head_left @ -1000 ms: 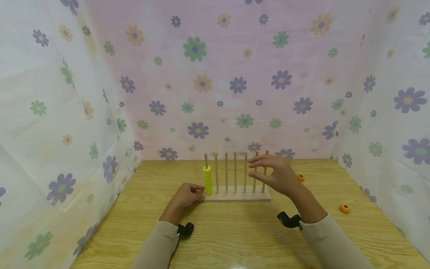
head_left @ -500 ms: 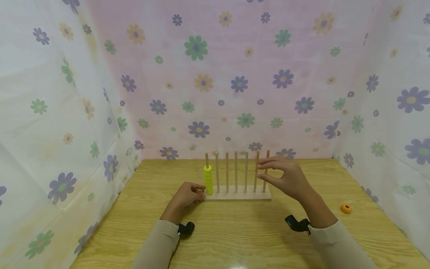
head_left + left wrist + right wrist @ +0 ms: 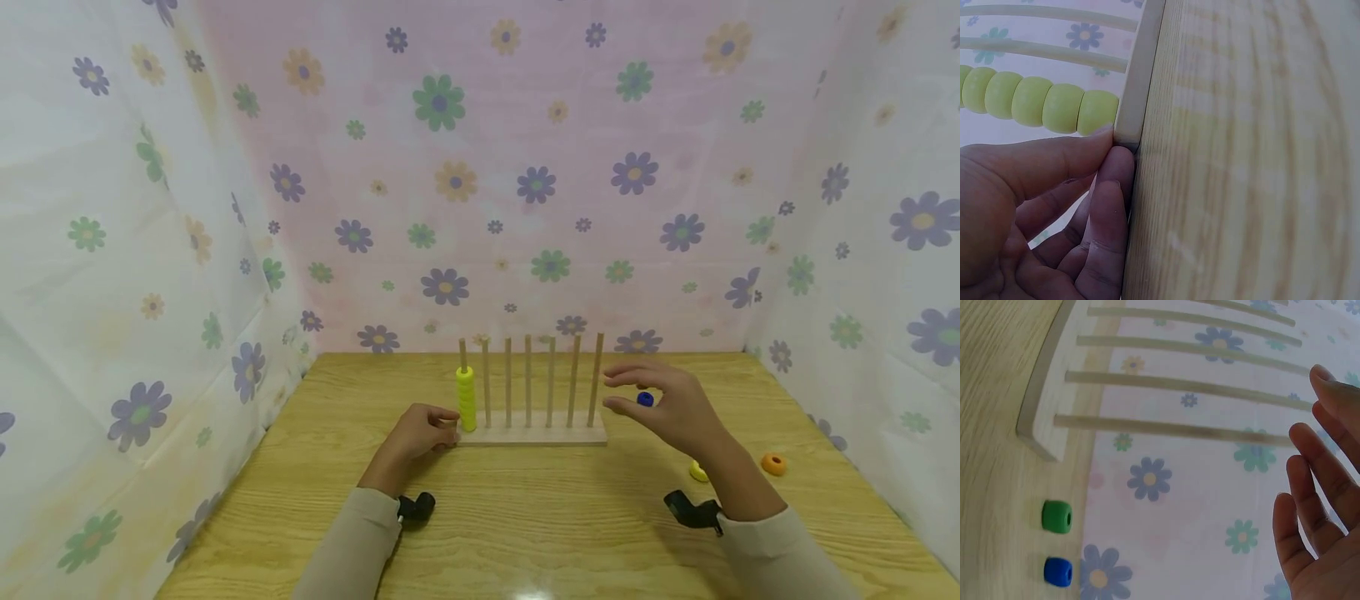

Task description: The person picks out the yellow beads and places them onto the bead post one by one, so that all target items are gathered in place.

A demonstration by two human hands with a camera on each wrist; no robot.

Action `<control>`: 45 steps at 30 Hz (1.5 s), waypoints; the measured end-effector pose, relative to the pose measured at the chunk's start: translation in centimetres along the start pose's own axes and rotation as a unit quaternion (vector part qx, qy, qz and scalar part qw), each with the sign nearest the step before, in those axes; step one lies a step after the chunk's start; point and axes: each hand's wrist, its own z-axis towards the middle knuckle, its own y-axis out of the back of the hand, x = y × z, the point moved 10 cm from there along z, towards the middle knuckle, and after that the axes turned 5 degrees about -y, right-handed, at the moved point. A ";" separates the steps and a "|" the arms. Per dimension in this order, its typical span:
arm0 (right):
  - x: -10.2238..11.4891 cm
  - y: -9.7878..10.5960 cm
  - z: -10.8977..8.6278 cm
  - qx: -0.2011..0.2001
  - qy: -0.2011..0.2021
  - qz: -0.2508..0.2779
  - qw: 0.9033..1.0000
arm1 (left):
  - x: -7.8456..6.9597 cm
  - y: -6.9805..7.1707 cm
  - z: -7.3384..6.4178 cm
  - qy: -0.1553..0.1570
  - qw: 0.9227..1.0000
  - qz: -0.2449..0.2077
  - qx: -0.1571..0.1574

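A wooden peg rack with several upright pegs stands on the table. Several yellow beads are stacked on its leftmost peg; the other pegs are bare. My left hand pinches the base's left end, and in the left wrist view the thumb and fingertips meet the base's corner beside the lowest yellow bead. To the right of the rack, my right hand hovers with thumb and fingers apart and nothing between them. Past its thumb shows a blue bead.
An orange bead lies at the right of the wooden table. A yellow bead is partly hidden by my right wrist. In the right wrist view a green bead sits near the blue one. Flowered cloth encloses the table's back and sides.
My right hand has drawn away rightward from the pegs, past the rack's right end. The blue bead and a yellow bead have come into sight. The left hand stays at the base.
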 end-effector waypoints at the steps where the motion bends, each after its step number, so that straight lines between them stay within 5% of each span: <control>1: -0.4 0.1 -0.2 0.003 -0.009 -0.003 1.000 | 0.0 0.0 0.0 0.001 1.000 -0.001 -0.001; 9: -3.8 0.5 -2.1 0.029 -0.071 -0.018 0.997 | 0.1 -0.1 0.1 -0.002 1.000 -0.005 0.001; 16: -7.5 0.2 -3.5 0.105 -0.144 0.013 0.984 | 0.1 -0.1 0.1 -0.007 1.000 -0.004 0.002; 23: -11.0 -0.3 -5.5 0.173 -0.188 0.087 0.963 | 0.3 -0.2 0.2 0.001 1.000 -0.007 0.000; 34: -14.1 -0.1 -8.7 0.278 -0.240 0.211 0.906 | 0.2 -0.2 0.1 -0.004 1.000 -0.016 0.005; 45: -14.6 -0.9 -10.1 0.353 -0.223 0.230 0.879 | 0.2 -0.2 0.1 -0.006 1.000 -0.010 0.007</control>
